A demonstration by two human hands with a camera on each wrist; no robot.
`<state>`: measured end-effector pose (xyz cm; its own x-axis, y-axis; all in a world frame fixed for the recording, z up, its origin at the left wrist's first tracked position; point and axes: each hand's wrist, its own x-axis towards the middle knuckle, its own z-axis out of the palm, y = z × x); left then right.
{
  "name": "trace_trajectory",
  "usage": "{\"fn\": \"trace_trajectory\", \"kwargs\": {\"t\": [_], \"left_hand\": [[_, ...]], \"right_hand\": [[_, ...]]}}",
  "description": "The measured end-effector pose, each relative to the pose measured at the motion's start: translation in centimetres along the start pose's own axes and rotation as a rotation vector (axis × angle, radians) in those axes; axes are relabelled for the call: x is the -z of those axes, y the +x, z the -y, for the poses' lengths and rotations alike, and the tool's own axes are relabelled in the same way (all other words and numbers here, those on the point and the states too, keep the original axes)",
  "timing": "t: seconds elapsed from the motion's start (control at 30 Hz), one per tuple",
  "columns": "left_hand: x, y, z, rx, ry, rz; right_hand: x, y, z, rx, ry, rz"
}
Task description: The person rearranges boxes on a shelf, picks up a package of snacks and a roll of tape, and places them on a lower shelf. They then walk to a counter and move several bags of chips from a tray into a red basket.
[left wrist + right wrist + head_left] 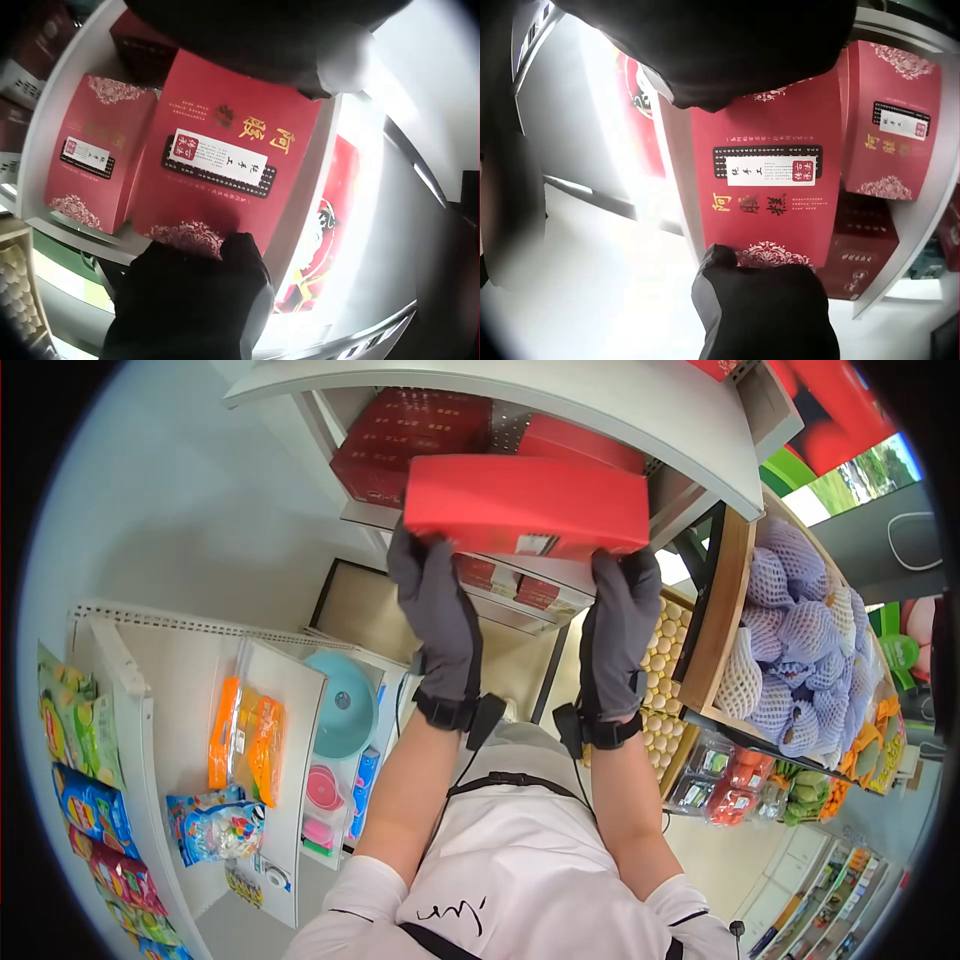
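Both my hands, in dark grey gloves, hold a flat red gift box at shelf height. My left hand grips its left end and my right hand grips its right end. The left wrist view shows the box's face, with gold characters and a white label, and my left hand curled round its edge. In the right wrist view the same box sits between the fingers and thumb of my right hand. A matching red box stands beside it on the white shelf.
More red boxes are stacked on the shelf behind. At right, a wooden crate holds purple-netted fruit, and egg trays lie below. At left stands a rack of snack packets and a teal basin.
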<state>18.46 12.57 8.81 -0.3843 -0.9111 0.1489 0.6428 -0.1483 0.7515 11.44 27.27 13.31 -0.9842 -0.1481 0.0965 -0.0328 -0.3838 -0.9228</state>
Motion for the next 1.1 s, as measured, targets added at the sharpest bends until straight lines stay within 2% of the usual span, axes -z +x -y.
{"fn": "trace_trajectory", "kwargs": {"t": [0.1, 0.17, 0.27, 0.3, 0.4, 0.43, 0.5, 0.53, 0.6, 0.63, 0.7, 0.73, 0.77, 0.8, 0.83, 0.87, 0.93, 0.97, 1.03, 1.1], "left_hand": [[-2.2, 1.5, 2.2, 0.124, -0.015, 0.029], [-2.7, 3.6, 4.3, 0.191, -0.023, 0.056], [-0.7, 7.4, 9.2, -0.513, 0.847, 0.376], [-1.8, 8.2, 9.0, -0.509, 0.844, 0.395], [-5.1, 10.3, 8.6, 0.14, 0.038, 0.264], [-5.0, 11.1, 9.2, 0.156, 0.044, 0.274], [-4.3, 13.7, 10.6, -0.385, 0.587, 0.485], [-4.1, 14.7, 11.2, -0.663, 0.852, 0.581], [-4.2, 16.6, 12.7, -0.644, 0.906, 0.633], [-4.3, 17.4, 13.2, -0.628, 0.961, 0.676], [-4.7, 18.0, 13.8, -0.608, 1.014, 0.726], [-5.2, 17.9, 13.9, -0.474, 0.943, 0.718], [-5.7, 17.8, 14.0, -0.341, 0.87, 0.706], [-5.9, 17.8, 14.3, -0.211, 0.796, 0.69], [-5.8, 17.8, 14.8, -0.208, 0.793, 0.695], [-5.6, 17.7, 15.4, -0.073, 0.698, 0.652], [-5.5, 17.8, 16.9, 0.19, 0.499, 0.56], [-5.2, 18.1, 18.1, 0.191, 0.495, 0.563], [-4.4, 19.3, 20.5, 0.096, 0.388, 0.69], [-3.3, 20.5, 22.4, 0.049, 0.339, 0.75]], "right_hand": [[0.4, 3.1, -1.1, 0.067, 0.038, -0.091], [0.3, 5.2, -1.6, 0.125, -0.045, -0.145], [0.2, 8.0, -1.9, 0.149, -0.066, -0.162], [0.0, 8.8, -1.8, 0.144, -0.042, -0.134], [-0.2, 10.9, -2.3, 0.128, -0.054, -0.146], [-0.1, 11.3, -2.6, 0.108, -0.097, -0.17], [0.5, 12.7, -3.7, 0.09, -0.141, -0.204], [1.2, 13.4, -4.7, 0.2, -0.317, -0.192], [2.5, 15.2, -6.5, 0.421, -0.666, -0.154], [3.1, 15.9, -6.9, 0.412, -0.669, -0.163], [4.2, 17.5, -7.0, 0.651, -1.197, -0.118], [4.5, 17.8, -7.1, 0.765, -1.464, -0.087], [4.8, 18.2, -7.2, 0.757, -1.47, -0.092], [4.8, 18.5, -7.1, 0.58, -1.382, -0.092], [4.8, 18.8, -6.9, 0.409, -1.288, -0.094], [4.9, 18.9, -6.8, 0.243, -1.187, -0.097], [5.1, 19.0, -6.9, 0.224, -1.132, -0.123], [5.3, 19.0, -7.3, 0.201, -1.073, -0.138], [5.9, 19.1, -8.3, 0.175, -1.015, -0.153], [7.2, 20.1, -9.9, 0.31, -1.028, -0.142]]}}
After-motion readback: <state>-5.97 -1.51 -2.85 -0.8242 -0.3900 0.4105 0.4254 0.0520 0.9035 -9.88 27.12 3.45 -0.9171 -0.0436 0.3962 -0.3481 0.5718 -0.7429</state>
